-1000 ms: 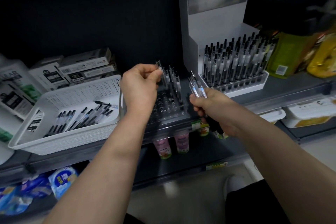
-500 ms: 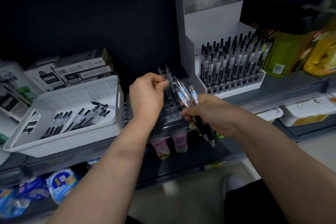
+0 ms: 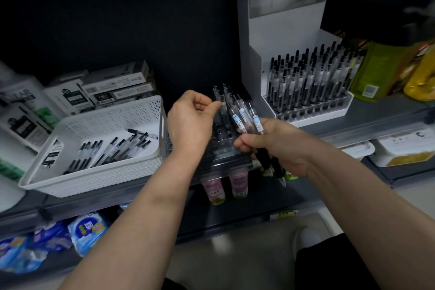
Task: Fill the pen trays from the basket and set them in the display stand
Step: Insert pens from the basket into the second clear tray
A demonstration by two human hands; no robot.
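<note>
Head view, centre frame: the left hand pinches, thumb to forefinger, a clear-barrelled pen standing upright in the clear plastic pen tray on the grey shelf. The right hand has swung in from the right since a second ago. Its curled fingers grip a bundle of clear pens with black grips, tips down, tops now just beside the left fingers, where before they stood apart. Left of the tray, the white perforated plastic basket holds loose pens, unchanged. Upper right, the white stepped display stand carries a full tray of black-capped pens.
</note>
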